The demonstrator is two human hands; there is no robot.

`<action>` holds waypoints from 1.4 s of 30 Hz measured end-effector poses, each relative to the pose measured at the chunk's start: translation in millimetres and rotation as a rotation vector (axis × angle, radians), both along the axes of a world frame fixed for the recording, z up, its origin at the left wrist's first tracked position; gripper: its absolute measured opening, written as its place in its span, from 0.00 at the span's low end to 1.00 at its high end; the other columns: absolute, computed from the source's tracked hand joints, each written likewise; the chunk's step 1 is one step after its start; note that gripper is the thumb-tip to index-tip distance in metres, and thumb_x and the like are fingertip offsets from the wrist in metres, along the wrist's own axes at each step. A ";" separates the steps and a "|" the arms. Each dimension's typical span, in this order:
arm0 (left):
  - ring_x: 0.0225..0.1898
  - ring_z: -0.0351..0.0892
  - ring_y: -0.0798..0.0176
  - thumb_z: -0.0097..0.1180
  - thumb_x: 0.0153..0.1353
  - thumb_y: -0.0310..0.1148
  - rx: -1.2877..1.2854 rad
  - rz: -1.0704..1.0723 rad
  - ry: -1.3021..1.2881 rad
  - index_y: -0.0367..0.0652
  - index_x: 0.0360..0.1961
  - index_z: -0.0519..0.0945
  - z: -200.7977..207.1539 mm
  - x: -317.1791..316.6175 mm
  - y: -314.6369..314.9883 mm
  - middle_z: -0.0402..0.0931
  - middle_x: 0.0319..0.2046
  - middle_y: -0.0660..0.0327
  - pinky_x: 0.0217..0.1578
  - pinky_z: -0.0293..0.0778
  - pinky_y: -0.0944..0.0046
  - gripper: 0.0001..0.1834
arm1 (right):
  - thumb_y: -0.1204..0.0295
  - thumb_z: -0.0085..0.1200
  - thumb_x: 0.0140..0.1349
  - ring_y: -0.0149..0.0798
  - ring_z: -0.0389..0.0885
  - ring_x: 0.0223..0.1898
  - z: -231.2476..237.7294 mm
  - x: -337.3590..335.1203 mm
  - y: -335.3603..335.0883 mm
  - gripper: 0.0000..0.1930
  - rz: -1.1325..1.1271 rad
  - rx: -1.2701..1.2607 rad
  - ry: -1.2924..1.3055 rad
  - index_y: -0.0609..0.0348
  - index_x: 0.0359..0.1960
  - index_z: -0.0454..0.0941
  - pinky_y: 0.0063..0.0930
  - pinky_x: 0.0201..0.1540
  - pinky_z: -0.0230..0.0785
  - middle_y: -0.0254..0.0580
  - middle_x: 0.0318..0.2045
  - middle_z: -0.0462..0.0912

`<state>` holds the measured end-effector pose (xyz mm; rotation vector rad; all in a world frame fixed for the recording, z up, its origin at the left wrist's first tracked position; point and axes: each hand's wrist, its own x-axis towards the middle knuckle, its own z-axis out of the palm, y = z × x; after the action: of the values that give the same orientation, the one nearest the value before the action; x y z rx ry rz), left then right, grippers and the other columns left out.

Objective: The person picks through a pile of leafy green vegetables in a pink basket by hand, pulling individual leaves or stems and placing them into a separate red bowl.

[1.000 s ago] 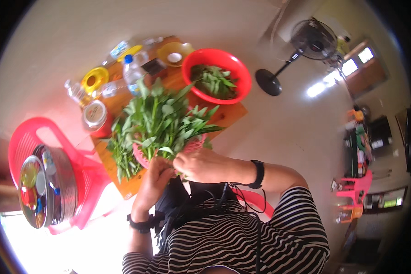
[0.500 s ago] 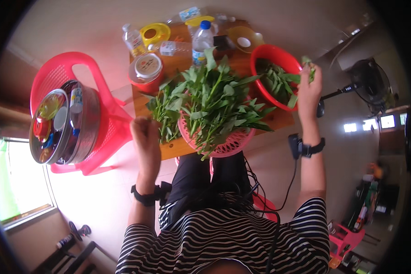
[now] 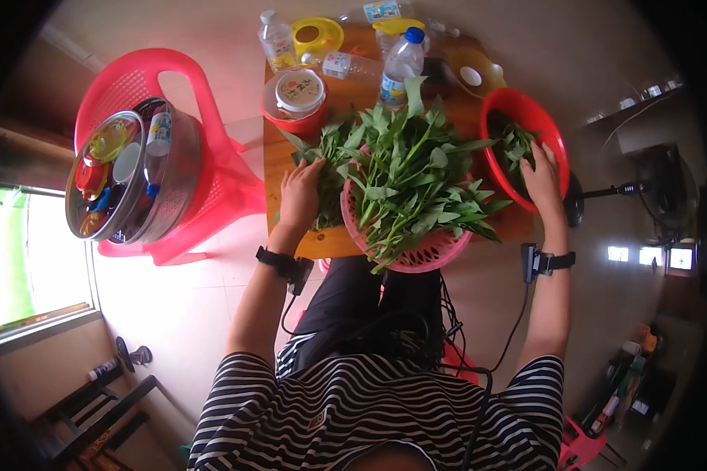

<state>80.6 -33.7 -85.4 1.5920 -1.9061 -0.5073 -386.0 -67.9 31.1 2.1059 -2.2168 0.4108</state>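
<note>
Head view, only 1 view. Landmark: pink basket (image 3: 416, 247), piled with leafy greens (image 3: 404, 169), at the near edge of the wooden table (image 3: 279, 169).

Left hand (image 3: 300, 196) just left of the basket, palm down, fingers spread flat on loose greens lying on the table; not clenched, grasp unclear. Right hand (image 3: 543, 177) right of the basket, resting inside the red bowl (image 3: 558, 149) on the picked greens (image 3: 511, 145); fingers loose, cannot tell if anything is pinched.

Step, judged: sorting greens, picked pieces going into the bowl. Next move likely calls for the right hand to come back to the basket pile and take 1 fresh stem.

Behind the basket: water bottle (image 3: 401, 59), lidded tub (image 3: 300, 93). Far left of the basket: red plastic chair (image 3: 212, 169) holding a steel pot (image 3: 169, 184).
</note>
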 end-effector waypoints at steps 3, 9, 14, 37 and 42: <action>0.61 0.65 0.46 0.44 0.61 0.25 0.023 -0.001 -0.236 0.45 0.59 0.69 13.7 3.3 2.6 0.73 0.53 0.51 0.63 0.51 0.43 0.23 | 0.73 0.51 0.61 0.56 0.64 0.61 14.8 26.9 23.9 0.21 0.085 -0.118 -0.065 0.65 0.56 0.68 0.40 0.61 0.60 0.59 0.59 0.64; 0.41 0.75 0.46 0.49 0.56 0.22 -0.259 0.178 -0.019 0.41 0.49 0.74 76.0 -20.7 24.3 0.77 0.37 0.50 0.45 0.68 0.50 0.18 | 0.78 0.48 0.63 0.52 0.67 0.57 34.9 83.6 80.5 0.17 0.155 -0.271 -0.155 0.64 0.54 0.70 0.36 0.58 0.62 0.51 0.56 0.67; 0.36 0.71 0.50 0.53 0.54 0.29 -0.253 -0.041 -0.167 0.41 0.34 0.75 97.5 -73.3 42.2 0.72 0.32 0.55 0.37 0.69 0.54 0.07 | 0.82 0.51 0.56 0.49 0.72 0.51 26.1 122.1 111.8 0.20 0.255 -0.228 -0.258 0.62 0.53 0.72 0.39 0.53 0.64 0.48 0.55 0.69; 0.30 0.77 0.43 0.50 0.59 0.29 -0.065 0.113 -0.052 0.36 0.38 0.70 97.8 -75.9 53.4 0.76 0.28 0.47 0.33 0.73 0.50 0.09 | 0.82 0.50 0.58 0.48 0.72 0.49 19.2 160.9 157.1 0.16 0.270 -0.052 -0.309 0.63 0.49 0.73 0.37 0.51 0.67 0.42 0.51 0.72; 0.28 0.77 0.54 0.53 0.61 0.30 0.302 0.061 0.532 0.35 0.49 0.66 83.9 -61.6 47.1 0.75 0.29 0.50 0.29 0.74 0.59 0.17 | 0.83 0.51 0.55 0.48 0.75 0.45 16.8 172.1 153.2 0.16 0.355 -0.086 -0.364 0.65 0.48 0.73 0.37 0.50 0.68 0.46 0.49 0.73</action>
<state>19.0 13.4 -1.6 1.4934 -1.4216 -1.1104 -213.9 85.3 48.0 2.5488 -1.9227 0.9610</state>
